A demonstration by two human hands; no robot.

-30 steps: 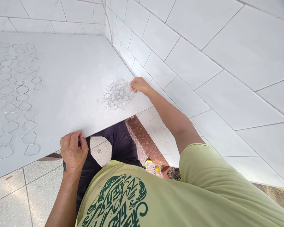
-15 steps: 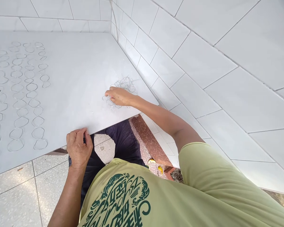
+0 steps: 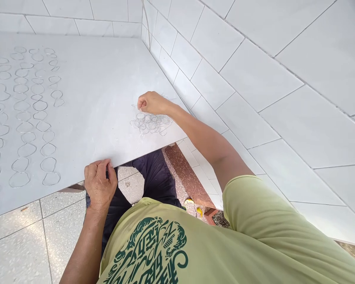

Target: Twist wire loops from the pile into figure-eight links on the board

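My right hand (image 3: 150, 103) is pinched closed just above a tangled pile of thin wire loops (image 3: 150, 123) on the white tabletop (image 3: 94, 86). A thin bit of wire pokes out beside its fingertips; most of that piece is hidden. My left hand (image 3: 99, 179) rests at the front edge of the table with fingers curled, and I see nothing in it. On the left, figure-eight wire pieces (image 3: 49, 165) lie in several columns running front to back. The rightmost column is shorter, ending at a wire eight (image 3: 57, 98).
A tiled wall (image 3: 233, 86) borders the table on the right, and another tiled wall (image 3: 56, 25) at the back. A cable (image 3: 148, 23) hangs in the corner. Below are speckled floor tiles (image 3: 17, 236), a reddish ledge (image 3: 189, 177) and yellow scraps (image 3: 199, 212).
My right hand has moved from the near-left side of the wire pile to its far side, uncovering more of the loops. My left hand stays at the table edge.
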